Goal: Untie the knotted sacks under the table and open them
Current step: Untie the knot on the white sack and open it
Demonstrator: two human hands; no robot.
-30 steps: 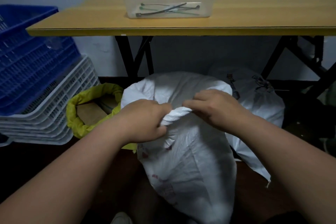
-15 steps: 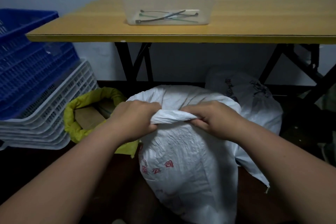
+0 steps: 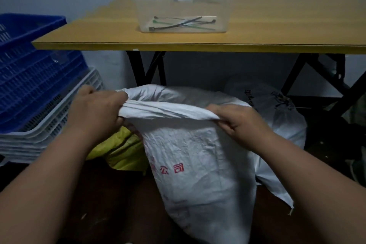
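A white woven sack with red print stands on the floor in front of the table. Its mouth is stretched wide between my hands. My left hand grips the rim at its left end. My right hand pinches the rim at the right end. Behind it to the right lies a second white sack with black print. A yellow sack with a rolled-down rim sits to the left, mostly hidden behind my left arm and the white sack.
The yellow-topped table with black folding legs stands over the sacks. On it is a clear plastic box holding several cable ties. Stacked blue crates and white crates stand at the left. The floor is dark.
My hands have moved apart, pulling the twisted rim of the white sack open from a bunched neck into a wide mouth. The view has tilted downward slightly.
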